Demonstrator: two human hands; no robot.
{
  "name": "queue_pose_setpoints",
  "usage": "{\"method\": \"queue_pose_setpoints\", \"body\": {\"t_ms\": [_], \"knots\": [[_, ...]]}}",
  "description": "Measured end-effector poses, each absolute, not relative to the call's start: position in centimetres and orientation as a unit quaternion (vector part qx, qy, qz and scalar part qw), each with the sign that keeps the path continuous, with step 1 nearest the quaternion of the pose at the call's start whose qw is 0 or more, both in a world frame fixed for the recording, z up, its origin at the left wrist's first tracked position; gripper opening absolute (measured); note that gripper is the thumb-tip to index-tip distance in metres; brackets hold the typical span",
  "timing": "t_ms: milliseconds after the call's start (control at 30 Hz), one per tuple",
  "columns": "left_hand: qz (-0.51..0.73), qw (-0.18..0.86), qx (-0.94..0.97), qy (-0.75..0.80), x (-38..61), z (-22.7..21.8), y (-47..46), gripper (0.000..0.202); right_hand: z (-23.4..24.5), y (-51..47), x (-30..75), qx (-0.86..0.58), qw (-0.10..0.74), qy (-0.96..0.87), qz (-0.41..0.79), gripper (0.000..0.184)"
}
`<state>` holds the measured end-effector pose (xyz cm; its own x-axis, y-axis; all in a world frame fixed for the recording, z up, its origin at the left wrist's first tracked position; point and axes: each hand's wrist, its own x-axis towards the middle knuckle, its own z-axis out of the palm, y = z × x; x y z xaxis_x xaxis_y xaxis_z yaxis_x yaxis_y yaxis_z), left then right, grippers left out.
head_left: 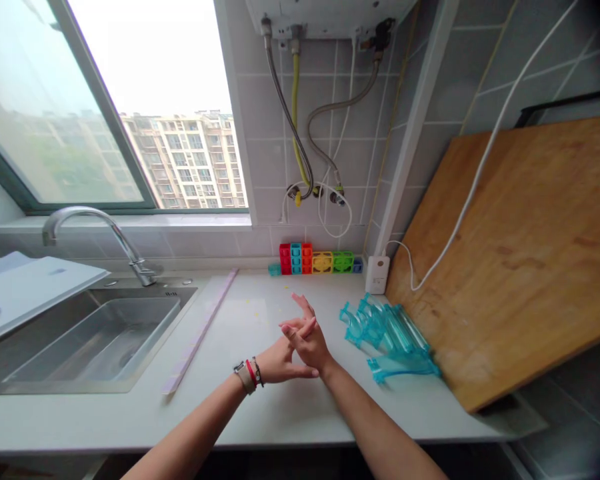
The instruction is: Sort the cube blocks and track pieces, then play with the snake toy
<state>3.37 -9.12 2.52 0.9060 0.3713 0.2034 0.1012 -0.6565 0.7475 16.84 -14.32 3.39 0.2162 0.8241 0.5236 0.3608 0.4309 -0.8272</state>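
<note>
My left hand (276,361) and my right hand (316,347) touch each other above the white counter, their fingers crossing. The left thumb stretches out to the right, and a watch (245,377) and bracelets circle that wrist. Some fingers point up and away; part of each hand is hidden behind the other. I see no object between them. Past the hands, a row of coloured plastic cubes (322,262) stands along the wall: red, blue, orange, yellow, green and dark blue. To the right lies a pile of see-through turquoise plastic tube pieces (393,328).
A lilac strip (203,330) lies on the counter (260,420) left of my hands. Further left is a sink (130,387) with a clear tub (95,347) and a tap (95,213). A wooden board (520,253) leans at the right beside a white plug-in box (377,275).
</note>
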Motion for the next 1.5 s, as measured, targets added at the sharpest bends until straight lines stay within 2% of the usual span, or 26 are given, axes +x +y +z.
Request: {"method": "queue_pose_setpoints", "body": {"t_ms": [167,267,367,500,733,967,1167,1267,1367,1500], "knots": [[0.204,0.369,0.902,0.096,5.1,3.5,-8.7,0.112,3.6,-14.3,17.8,-0.520,0.615,-0.570,0.163,0.035],[0.216,0.320,0.918,0.088,5.6,3.9,-8.3,0.111,3.3,-14.2,18.3,-0.538,0.606,-0.572,0.130,0.036],[0.216,0.263,0.937,0.083,5.5,3.4,-7.8,0.107,2.7,-14.1,18.3,-0.562,0.577,-0.582,0.108,0.035],[0.224,0.251,0.937,0.092,4.6,2.5,-7.6,0.104,2.3,-14.2,17.3,-0.591,0.528,-0.601,0.099,0.031],[0.210,0.284,0.929,0.113,4.0,2.9,-8.3,0.105,2.1,-14.6,16.5,-0.592,0.553,-0.516,0.277,0.040],[0.246,0.320,0.907,0.120,4.4,2.3,-8.5,0.104,1.2,-14.5,17.1,-0.597,0.552,-0.497,0.304,0.045],[0.282,0.399,0.864,0.125,3.7,2.3,-7.6,0.090,2.1,-13.9,17.1,-0.592,0.599,-0.468,0.268,0.054],[0.308,0.445,0.827,0.150,3.7,2.4,-8.0,0.062,2.3,-13.7,18.0,-0.588,0.628,-0.437,0.264,0.052],[0.340,0.441,0.806,0.198,4.0,2.1,-8.4,0.037,2.0,-13.4,18.8,-0.589,0.649,-0.398,0.269,0.049],[0.357,0.430,0.787,0.261,4.2,1.3,-7.9,0.035,1.7,-13.2,18.8,-0.586,0.650,-0.388,0.289,0.046]]}}
